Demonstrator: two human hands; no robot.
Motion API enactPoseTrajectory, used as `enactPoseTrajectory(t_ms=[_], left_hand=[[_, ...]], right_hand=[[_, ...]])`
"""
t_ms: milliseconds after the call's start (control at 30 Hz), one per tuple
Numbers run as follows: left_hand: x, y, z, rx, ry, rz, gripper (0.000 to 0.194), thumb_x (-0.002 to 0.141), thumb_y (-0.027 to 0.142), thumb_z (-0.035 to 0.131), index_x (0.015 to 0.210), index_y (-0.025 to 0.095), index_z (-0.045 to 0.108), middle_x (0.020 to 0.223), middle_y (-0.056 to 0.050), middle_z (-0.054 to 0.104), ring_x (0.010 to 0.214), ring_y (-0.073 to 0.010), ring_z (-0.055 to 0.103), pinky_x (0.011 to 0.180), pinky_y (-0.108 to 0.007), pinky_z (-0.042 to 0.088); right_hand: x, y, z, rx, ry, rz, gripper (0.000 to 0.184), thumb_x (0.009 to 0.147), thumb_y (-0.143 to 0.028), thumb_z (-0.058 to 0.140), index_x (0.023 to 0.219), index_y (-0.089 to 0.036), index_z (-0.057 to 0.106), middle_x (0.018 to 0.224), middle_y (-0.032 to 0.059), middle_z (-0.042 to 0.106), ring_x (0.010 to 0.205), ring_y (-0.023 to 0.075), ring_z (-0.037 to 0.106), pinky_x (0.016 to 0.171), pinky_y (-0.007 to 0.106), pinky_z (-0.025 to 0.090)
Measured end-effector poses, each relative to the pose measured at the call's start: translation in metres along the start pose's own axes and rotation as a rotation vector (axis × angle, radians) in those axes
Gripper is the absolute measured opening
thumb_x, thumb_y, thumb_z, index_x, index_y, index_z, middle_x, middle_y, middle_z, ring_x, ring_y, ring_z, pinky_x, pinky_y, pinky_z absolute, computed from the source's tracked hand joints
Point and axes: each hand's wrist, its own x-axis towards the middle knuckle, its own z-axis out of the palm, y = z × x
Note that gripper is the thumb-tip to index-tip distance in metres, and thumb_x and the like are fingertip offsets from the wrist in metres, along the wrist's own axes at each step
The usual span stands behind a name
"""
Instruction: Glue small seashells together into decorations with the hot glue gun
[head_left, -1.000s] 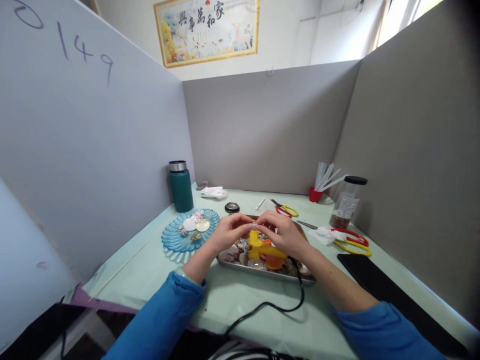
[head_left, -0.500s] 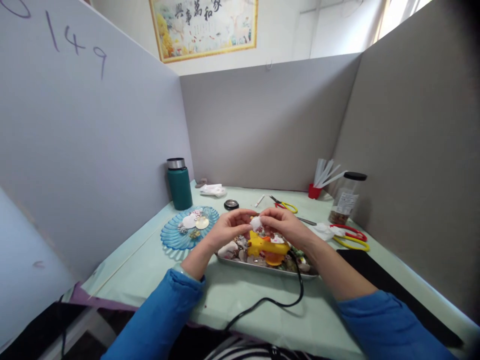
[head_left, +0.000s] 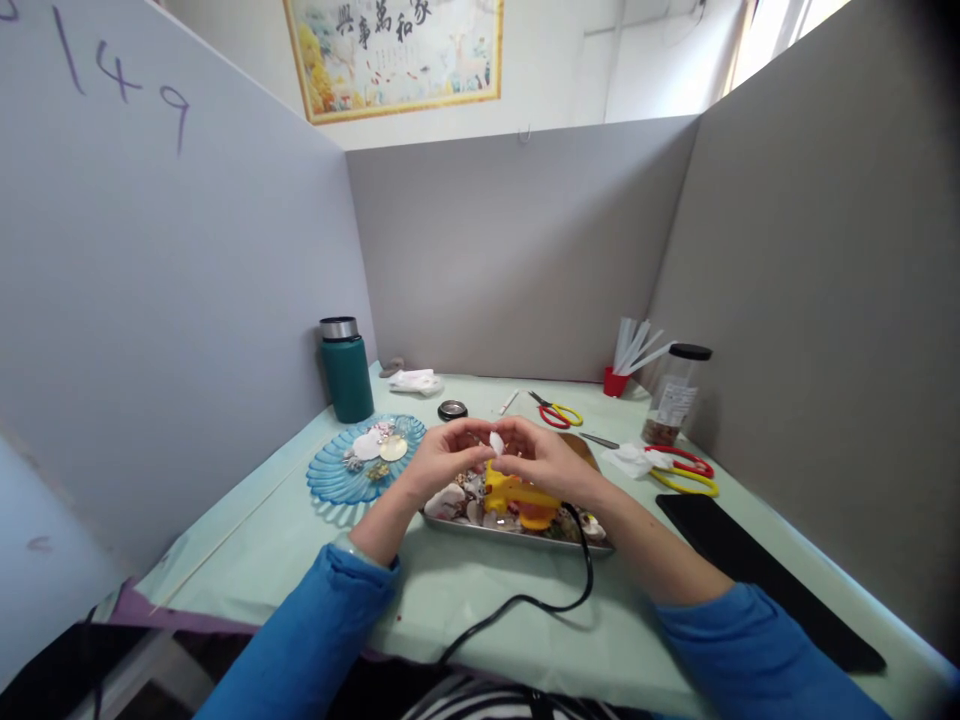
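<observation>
A small white shell [head_left: 496,443] is pinched between the fingertips of my left hand [head_left: 454,450] and my right hand [head_left: 536,455]; it now shows a narrow side. Both hands are closed around it, above a metal tray [head_left: 510,540]. In the tray, just below my fingers, lies a yellow hot glue gun [head_left: 517,492] among several shells [head_left: 448,501]. From its handle a black cord [head_left: 585,575] loops across the table toward me. To the left of my left hand stands a blue scalloped glass plate [head_left: 330,480] bearing shells, among them a round cream one [head_left: 393,448].
A green bottle [head_left: 346,375] stands at the left back, its dark lid [head_left: 452,410] nearby. On the right are red-and-yellow pliers [head_left: 555,412], tweezers [head_left: 600,441], crumpled tissue [head_left: 634,460], scissors [head_left: 690,472], a jar [head_left: 671,400], a red cup of glue sticks [head_left: 616,382] and a black mat [head_left: 772,580].
The white shell has been turned in my fingers from its ribbed face to a narrower side. My hands have drawn closer together around it. The camera view has shifted slightly right.
</observation>
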Motion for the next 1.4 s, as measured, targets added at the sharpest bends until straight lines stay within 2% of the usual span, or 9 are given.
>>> enactPoseTrajectory(t_ms=[200, 533, 700, 1000, 1167, 1300, 1400], left_hand=[[-0.0011, -0.0008, -0.001, 0.056, -0.019, 0.017, 0.04, 0.069, 0.028, 0.071, 0.106, 0.015, 0.061, 0.087, -0.004, 0.065, 0.059, -0.0092, 0.058, 0.057, -0.023, 0.049], [-0.0018, 0.0035, 0.0028, 0.097, 0.033, 0.031, 0.034, 0.069, 0.027, 0.071, 0.098, 0.013, 0.062, 0.071, -0.001, 0.063, 0.056, -0.009, 0.057, 0.054, -0.021, 0.048], [-0.0013, 0.0017, 0.0021, 0.098, 0.033, 0.049, 0.032, 0.069, 0.027, 0.07, 0.097, 0.013, 0.063, 0.078, -0.003, 0.063, 0.055, -0.008, 0.056, 0.053, -0.021, 0.047], [-0.0002, -0.0035, 0.0009, 0.193, 0.05, 0.162, 0.03, 0.072, 0.032, 0.068, 0.098, 0.016, 0.067, 0.092, -0.006, 0.061, 0.059, -0.008, 0.055, 0.054, -0.021, 0.047], [-0.0001, -0.0056, -0.0002, 0.182, 0.076, 0.159, 0.031, 0.072, 0.033, 0.068, 0.097, 0.015, 0.065, 0.088, -0.005, 0.062, 0.056, -0.0076, 0.054, 0.054, -0.021, 0.047], [-0.0002, -0.0049, -0.0003, 0.172, 0.052, 0.129, 0.032, 0.072, 0.032, 0.068, 0.1, 0.015, 0.064, 0.082, -0.003, 0.062, 0.055, -0.0077, 0.055, 0.052, -0.021, 0.046], [-0.0006, -0.0028, 0.0006, 0.182, 0.034, 0.145, 0.031, 0.074, 0.031, 0.067, 0.102, 0.017, 0.065, 0.086, -0.004, 0.06, 0.055, -0.0066, 0.054, 0.053, -0.021, 0.046]], right_hand=[[0.0006, -0.0004, 0.0002, -0.011, 0.027, -0.013, 0.038, 0.076, -0.026, 0.063, 0.112, -0.018, 0.052, 0.092, 0.0028, 0.059, 0.071, 0.0112, 0.053, 0.061, 0.024, 0.043], [-0.0002, -0.0013, 0.0005, -0.022, 0.032, 0.015, 0.036, 0.074, -0.024, 0.064, 0.108, -0.018, 0.058, 0.081, 0.0006, 0.062, 0.065, 0.0102, 0.053, 0.06, 0.023, 0.041], [0.0001, 0.0014, 0.0007, -0.039, 0.049, 0.008, 0.036, 0.073, -0.024, 0.065, 0.107, -0.018, 0.059, 0.078, -0.0006, 0.06, 0.064, 0.0098, 0.052, 0.058, 0.022, 0.041], [-0.0001, -0.0013, 0.0028, -0.021, 0.035, -0.012, 0.035, 0.076, -0.023, 0.062, 0.11, -0.018, 0.056, 0.087, 0.0024, 0.062, 0.072, 0.0124, 0.056, 0.063, 0.024, 0.044], [-0.0002, -0.0035, 0.0025, -0.079, 0.057, -0.019, 0.035, 0.076, -0.023, 0.062, 0.11, -0.019, 0.054, 0.097, 0.0039, 0.062, 0.079, 0.0143, 0.058, 0.068, 0.026, 0.045], [0.0004, -0.0033, 0.0027, -0.111, 0.074, -0.037, 0.035, 0.077, -0.024, 0.062, 0.11, -0.019, 0.055, 0.091, 0.0029, 0.062, 0.076, 0.0135, 0.057, 0.067, 0.026, 0.045], [0.0004, -0.0039, 0.0031, -0.11, 0.056, -0.059, 0.034, 0.078, -0.025, 0.061, 0.111, -0.019, 0.056, 0.091, 0.0029, 0.061, 0.076, 0.0133, 0.056, 0.067, 0.025, 0.045]])
